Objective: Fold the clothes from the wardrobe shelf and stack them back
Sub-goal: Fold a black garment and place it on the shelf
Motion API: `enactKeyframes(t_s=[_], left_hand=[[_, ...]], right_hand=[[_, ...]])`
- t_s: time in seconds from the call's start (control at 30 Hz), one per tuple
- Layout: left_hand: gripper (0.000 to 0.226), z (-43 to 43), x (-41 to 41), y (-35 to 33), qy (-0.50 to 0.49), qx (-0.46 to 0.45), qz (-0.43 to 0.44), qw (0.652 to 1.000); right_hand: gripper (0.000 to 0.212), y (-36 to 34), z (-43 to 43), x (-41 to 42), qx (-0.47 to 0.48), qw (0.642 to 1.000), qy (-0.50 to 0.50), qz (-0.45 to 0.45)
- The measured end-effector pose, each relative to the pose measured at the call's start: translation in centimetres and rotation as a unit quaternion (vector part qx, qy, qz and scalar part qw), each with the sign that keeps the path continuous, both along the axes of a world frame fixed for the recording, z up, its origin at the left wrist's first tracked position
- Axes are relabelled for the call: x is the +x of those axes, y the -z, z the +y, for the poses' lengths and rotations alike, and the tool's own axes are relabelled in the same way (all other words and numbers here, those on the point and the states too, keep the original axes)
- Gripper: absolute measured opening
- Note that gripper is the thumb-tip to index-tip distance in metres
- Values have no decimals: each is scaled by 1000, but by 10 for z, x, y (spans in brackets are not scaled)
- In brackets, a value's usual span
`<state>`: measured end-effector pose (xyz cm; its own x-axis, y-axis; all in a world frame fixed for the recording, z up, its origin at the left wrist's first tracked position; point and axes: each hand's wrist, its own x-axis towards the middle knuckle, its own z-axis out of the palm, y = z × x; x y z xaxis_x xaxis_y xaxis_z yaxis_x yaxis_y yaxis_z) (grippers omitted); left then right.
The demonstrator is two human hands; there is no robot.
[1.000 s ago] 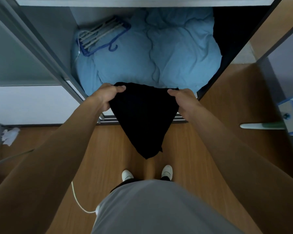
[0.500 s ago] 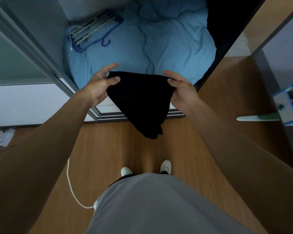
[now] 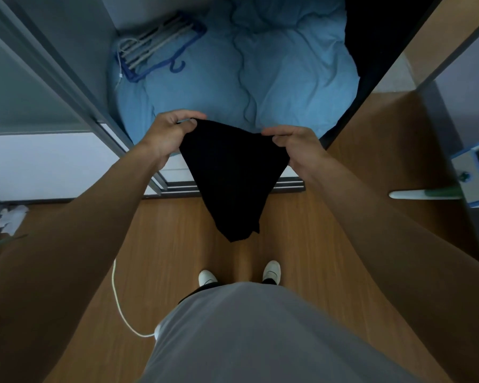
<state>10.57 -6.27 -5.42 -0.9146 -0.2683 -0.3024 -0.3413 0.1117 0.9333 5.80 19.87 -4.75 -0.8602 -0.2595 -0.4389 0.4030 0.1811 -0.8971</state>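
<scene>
Okay, both hands up in front of the open wardrobe, each grasping a top corner of a black cloth. Left hand has fingers curled over the corner, thumb pinching the edge. Right hand does likewise, fingers bent and thumb on the near side. The cloth is stretched between them, soft and matte, narrowing to a ragged point that hangs in the air above the wooden floor, just in front of the wardrobe sill. Inside the wardrobe is a puffy, wrinkled light blue duvet. A blue plastic hanger rack with pale bars lies on its back left part, and a dark fabric mass sits at the right, too dim to identify. A white cord curves across the floor, and crumpled white paper lies at the far left.
</scene>
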Motion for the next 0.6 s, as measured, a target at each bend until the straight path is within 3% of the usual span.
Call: enactKeyframes(t_s=[0.13,0.33,0.43,0.5,0.6], left_hand=[[22,4,1,7,-25,10,-4,1000],[21,5,0,7,-28,24,-4,999],[24,3,1,3,-1,103,-24,994],[29,0,3,1,42,139,-46,988],[54,0,7,-2,141,92,-86,982]], right_hand=[[28,-3,-3,-1,76,996,9,53],[19,-6,-6,2,55,998,-24,27],[38,-9,-4,3,70,992,-100,40],[53,-10,-3,4,145,971,-172,75],[42,-7,-8,7,332,879,-286,189]])
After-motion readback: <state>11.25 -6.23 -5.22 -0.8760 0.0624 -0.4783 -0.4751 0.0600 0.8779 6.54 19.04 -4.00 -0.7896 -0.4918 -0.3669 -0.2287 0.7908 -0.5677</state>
